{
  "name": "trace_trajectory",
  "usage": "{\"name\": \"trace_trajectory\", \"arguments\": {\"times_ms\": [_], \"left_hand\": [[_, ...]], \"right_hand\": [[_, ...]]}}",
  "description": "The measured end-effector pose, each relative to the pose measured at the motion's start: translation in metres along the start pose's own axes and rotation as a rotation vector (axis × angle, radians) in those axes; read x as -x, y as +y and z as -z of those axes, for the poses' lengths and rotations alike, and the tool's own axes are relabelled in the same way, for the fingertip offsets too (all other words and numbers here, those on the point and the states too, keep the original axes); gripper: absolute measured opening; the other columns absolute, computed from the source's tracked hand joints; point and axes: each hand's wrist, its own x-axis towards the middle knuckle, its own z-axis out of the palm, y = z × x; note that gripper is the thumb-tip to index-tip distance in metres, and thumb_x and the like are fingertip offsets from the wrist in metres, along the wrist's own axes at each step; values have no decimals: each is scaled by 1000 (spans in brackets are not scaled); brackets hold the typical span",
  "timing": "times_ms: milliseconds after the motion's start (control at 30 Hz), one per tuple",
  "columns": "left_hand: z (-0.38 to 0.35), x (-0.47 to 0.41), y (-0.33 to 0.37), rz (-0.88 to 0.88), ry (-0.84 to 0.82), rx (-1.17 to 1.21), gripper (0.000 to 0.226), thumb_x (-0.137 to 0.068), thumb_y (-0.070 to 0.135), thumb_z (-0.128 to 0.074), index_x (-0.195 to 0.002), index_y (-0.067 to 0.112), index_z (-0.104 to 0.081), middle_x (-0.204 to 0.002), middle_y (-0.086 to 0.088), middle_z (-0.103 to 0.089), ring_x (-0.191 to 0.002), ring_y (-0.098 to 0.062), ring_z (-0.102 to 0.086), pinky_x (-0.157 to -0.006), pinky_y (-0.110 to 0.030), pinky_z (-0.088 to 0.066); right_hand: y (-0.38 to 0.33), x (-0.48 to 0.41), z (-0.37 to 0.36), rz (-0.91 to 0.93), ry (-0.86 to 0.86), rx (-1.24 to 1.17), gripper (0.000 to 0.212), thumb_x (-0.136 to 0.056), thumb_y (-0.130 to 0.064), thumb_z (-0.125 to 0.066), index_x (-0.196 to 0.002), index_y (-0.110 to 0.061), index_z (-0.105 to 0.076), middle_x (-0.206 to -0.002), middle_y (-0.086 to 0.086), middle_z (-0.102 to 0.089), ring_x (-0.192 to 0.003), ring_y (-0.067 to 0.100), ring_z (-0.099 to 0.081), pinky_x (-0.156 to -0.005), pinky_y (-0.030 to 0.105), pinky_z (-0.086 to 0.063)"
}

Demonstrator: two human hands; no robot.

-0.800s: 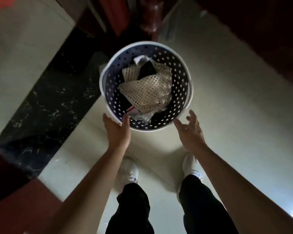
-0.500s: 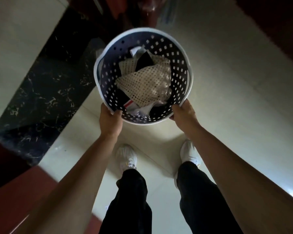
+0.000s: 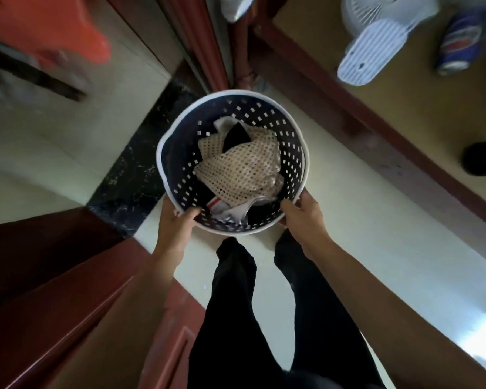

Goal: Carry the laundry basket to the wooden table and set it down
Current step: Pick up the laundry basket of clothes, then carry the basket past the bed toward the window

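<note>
The round laundry basket, dark blue with square holes and a white rim, hangs in front of me above the floor. Inside lies a cream mesh cloth over dark and white clothes. My left hand grips the near-left rim, thumb inside the basket. My right hand grips the near-right rim the same way. The wooden table with its dark red-brown edge runs along the upper right, beside the basket and apart from it.
On the table stand a white fan, a blue can and a dark object. A red-brown door is at lower left. A black marble strip crosses the pale floor. An orange stool stands far left.
My hands closed on the basket rim and lifted it off the floor. I stood up, and the view swung so the table and its objects came into sight at right.
</note>
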Motion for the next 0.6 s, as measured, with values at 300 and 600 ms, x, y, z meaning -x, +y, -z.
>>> {"name": "trace_trajectory", "arguments": {"times_ms": [300,600], "left_hand": [[60,125,131,-356,-102,171,86,-63,-18,-51,-140,20,-59,-132,-16,-70,-124,-37,-66,-103,-64,-50],[48,210,153,-577,-379,-9,61,-61,-5,-58,-114,25,-65,-126,-18,-70,-118,-35,-66,-105,-55,-49]], "right_hand": [[-94,176,74,290,168,24,33,-95,-29,-52,-119,-13,-67,-117,7,-63,-110,32,-63,-96,39,-50],[-27,293,77,490,526,-468,44,-93,0,-52,-115,-34,-69,-104,0,-76,-99,7,-72,-90,38,-59]]}}
